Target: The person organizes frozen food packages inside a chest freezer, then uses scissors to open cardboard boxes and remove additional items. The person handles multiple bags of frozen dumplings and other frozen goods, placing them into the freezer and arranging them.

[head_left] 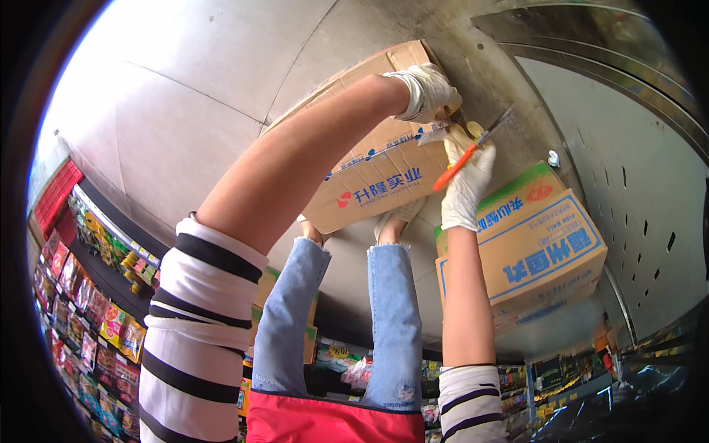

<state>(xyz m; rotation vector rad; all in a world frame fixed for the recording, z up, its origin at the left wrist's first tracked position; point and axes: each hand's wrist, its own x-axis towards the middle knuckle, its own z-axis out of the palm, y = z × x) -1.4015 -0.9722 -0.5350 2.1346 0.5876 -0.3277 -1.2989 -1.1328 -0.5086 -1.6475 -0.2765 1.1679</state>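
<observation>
A flattened-looking cardboard box [384,177] with blue print lies on the floor in front of my feet. My left hand [425,92], in a white glove, is at its far right corner with the fingers curled in. What those fingers grip is hidden. Close beside it, my gloved right hand [469,177] holds a knife [456,167] with an orange handle, its thin blade pointing up and to the right, away from the box. The right fingertips are near the box edge by a strip of clear tape [434,136].
On the right, a closed brown carton [532,255] stands against a green-topped carton [521,192]. A grey metal panel [620,162] rises beyond them. Shelves of packaged snacks [96,317] line the lower left, and more cartons [309,343] sit behind my legs.
</observation>
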